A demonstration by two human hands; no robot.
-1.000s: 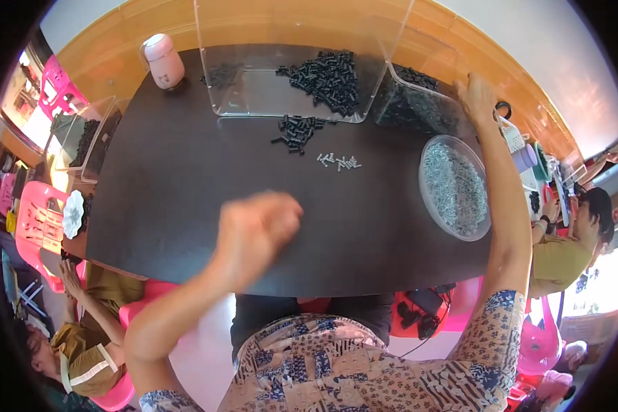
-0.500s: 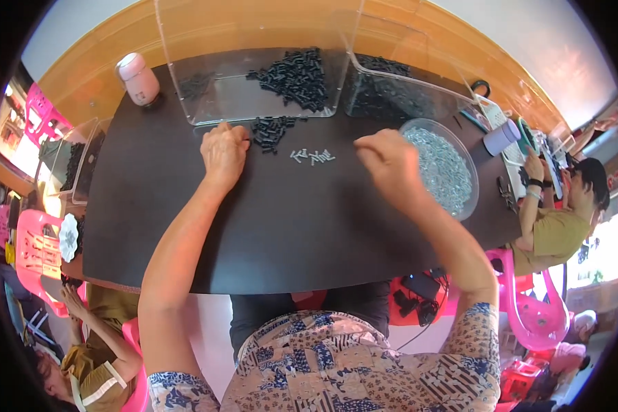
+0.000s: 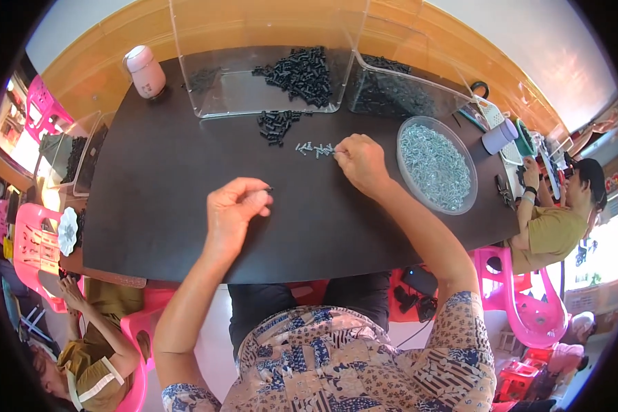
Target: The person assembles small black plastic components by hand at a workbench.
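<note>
My left hand hovers over the near middle of the dark table, thumb and fingers pinched on a small black plastic piece that pokes out at the tips. At the right end of a little pile of silvery screws, my right hand has its fingertips closed on a screw, which they mostly hide. Beyond the left hand lies a small heap of black plastic pieces. To the right of my right hand stands a round clear tub full of screws.
A clear bin on its side holds more black pieces; a second clear bin stands beside it. A pink bottle is at the back left, a lilac cup and pliers at the right. Two people sit on either side.
My left hand has drawn back toward me from beside the black heap, now with a black piece. My right hand has moved left from near the tub to the screw pile.
</note>
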